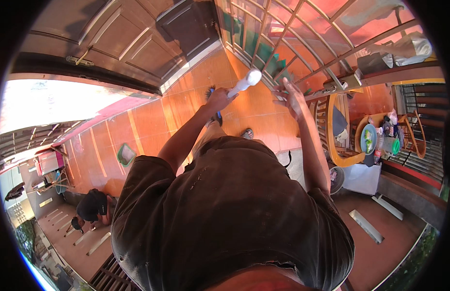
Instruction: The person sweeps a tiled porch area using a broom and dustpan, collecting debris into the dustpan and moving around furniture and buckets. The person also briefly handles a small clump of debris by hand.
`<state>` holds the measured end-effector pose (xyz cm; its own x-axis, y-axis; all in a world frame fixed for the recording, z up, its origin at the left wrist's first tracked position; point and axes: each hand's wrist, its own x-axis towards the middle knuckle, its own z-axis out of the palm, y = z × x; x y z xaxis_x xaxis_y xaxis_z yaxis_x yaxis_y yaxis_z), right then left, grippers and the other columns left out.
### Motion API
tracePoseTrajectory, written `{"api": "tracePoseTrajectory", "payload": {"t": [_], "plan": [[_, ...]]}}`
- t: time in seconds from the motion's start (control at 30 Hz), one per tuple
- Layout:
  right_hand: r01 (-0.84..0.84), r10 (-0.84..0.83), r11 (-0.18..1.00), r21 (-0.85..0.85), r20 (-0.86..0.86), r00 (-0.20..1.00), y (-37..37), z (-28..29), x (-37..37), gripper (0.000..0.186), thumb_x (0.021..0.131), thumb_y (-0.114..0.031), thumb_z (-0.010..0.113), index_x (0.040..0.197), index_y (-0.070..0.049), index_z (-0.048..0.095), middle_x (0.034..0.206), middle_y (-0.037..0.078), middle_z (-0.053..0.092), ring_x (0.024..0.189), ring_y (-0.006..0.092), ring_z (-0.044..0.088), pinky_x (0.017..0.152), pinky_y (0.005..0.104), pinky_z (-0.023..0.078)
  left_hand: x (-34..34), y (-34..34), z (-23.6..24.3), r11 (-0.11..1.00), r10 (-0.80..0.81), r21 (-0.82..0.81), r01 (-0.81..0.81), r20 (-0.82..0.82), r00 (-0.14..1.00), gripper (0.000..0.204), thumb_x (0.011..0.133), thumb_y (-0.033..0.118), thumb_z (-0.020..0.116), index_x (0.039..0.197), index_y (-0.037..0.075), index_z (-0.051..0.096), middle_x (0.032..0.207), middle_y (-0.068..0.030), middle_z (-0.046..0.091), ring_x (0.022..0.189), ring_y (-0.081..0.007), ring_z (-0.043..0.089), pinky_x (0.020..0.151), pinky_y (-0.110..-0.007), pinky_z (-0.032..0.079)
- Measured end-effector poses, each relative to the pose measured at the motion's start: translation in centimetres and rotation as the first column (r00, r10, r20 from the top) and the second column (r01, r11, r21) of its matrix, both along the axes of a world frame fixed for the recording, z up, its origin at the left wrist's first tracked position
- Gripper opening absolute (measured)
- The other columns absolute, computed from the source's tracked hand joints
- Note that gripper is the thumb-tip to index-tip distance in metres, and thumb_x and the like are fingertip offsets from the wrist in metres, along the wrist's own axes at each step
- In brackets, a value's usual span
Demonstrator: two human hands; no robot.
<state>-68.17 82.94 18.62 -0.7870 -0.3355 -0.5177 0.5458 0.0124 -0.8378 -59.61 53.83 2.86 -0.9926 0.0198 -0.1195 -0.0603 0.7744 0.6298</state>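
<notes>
The person stands on an orange tiled floor (152,121) and looks down over their own dark shirt (229,213). The left hand (220,98) is closed around a long handle with a white end (245,82), which sticks up toward the camera; the rest of the handle runs down out of sight behind the hand and arm, and something blue with dark bristles (214,92) shows just beside the wrist (possibly the head of a broom or brush, too hidden to be sure). The right hand (292,99) is spread flat with fingers apart, holding nothing, raised near the metal grille (302,43) at the far right.

As for progress, I judge the work to be at an early or middle stage: the tool is firmly in hand, but no swept pile or wet patch is visible on the tiles to show what has been covered. A green dustpan-like tray (126,154) lies on the floor well to the left, untouched. A wooden chair (339,131) and a small table with bottles (380,138) stand at the right. Another person (93,206) crouches at the near left.
</notes>
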Motion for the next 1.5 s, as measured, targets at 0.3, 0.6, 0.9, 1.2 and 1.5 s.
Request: {"api": "tracePoseTrajectory", "payload": {"t": [0.3, 0.6, 0.9, 1.2, 1.5], "plan": [[-0.074, 0.561, 0.799, -0.596, 0.697, 0.448, -5.5, -10.9, 0.5, 0.034, 0.096, -0.024, 0.053, 0.113, 0.004, 0.045, 0.100, 0.012, 0.052, 0.080, 0.0151, 0.054, 0.065, 0.0252, 0.052, -0.3, 4.2, -0.3, 0.949, -0.305, -0.164, 0.269, -0.265, 0.915, 0.047, 0.080, 0.018, 0.059, 0.127, 0.019, 0.061, 0.071, -0.0058, 0.065, 0.071, -0.0264, 0.064, 0.066, -0.040, 0.049], [-0.365, 0.411, 0.904, -0.224, 0.691, 0.594, -10.8, -11.4, -1.1, 0.009, 0.095, -0.014, 0.049, 0.101, -0.011, 0.043, 0.069, 0.000, 0.043, 0.046, 0.0052, 0.037, 0.038, 0.0202, 0.032, 1.0, -7.4, -2.0, 0.992, -0.111, 0.043, 0.115, -0.094, 0.989, 0.057, 0.088, 0.033, 0.064, 0.140, 0.017, 0.047, 0.128, -0.0092, 0.056, 0.117, -0.0284, 0.054, 0.096, -0.041, 0.047], [-0.380, 0.321, 0.925, -0.024, 0.586, 0.744, -26.0, -20.3, -13.6, 0.011, 0.085, -0.005, 0.047, 0.091, -0.012, 0.042, 0.062, 0.005, 0.044, 0.044, 0.0141, 0.041, 0.038, 0.0301, 0.034, 6.7, -21.4, -1.0, 0.906, 0.394, 0.178, -0.384, -0.027, 0.919, 0.030, 0.089, 0.023, 0.062, 0.115, 0.009, 0.065, 0.111, -0.0116, 0.064, 0.103, -0.0297, 0.062, 0.090, -0.039, 0.050], [-0.650, 0.554, 0.677, 0.347, 0.341, 0.759, -44.9, -34.7, -12.6, 0.012, 0.080, -0.001, 0.046, 0.083, 0.006, 0.056, 0.061, 0.014, 0.053, 0.048, 0.0245, 0.052, 0.042, 0.0409, 0.041, 9.8, -20.9, 0.7, 0.774, 0.604, 0.155, -0.614, 0.111, 0.790, 0.022, 0.090, 0.016, 0.062, 0.108, 0.006, 0.067, 0.104, -0.0135, 0.067, 0.095, -0.0311, 0.065, 0.081, -0.037, 0.053], [-0.784, 0.720, 0.570, -0.244, 0.609, 0.333, -40.6, -23.7, -16.1, 0.024, 0.086, -0.003, 0.048, 0.110, -0.004, 0.050, 0.062, 0.001, 0.046, 0.043, 0.0086, 0.042, 0.036, 0.0230, 0.035, 7.3, -20.9, 1.7, 0.583, 0.791, 0.158, -0.797, 0.116, 0.601, 0.022, 0.089, 0.013, 0.063, 0.109, 0.002, 0.066, 0.103, -0.0162, 0.067, 0.094, -0.0322, 0.066, 0.081, -0.038, 0.052]]}}
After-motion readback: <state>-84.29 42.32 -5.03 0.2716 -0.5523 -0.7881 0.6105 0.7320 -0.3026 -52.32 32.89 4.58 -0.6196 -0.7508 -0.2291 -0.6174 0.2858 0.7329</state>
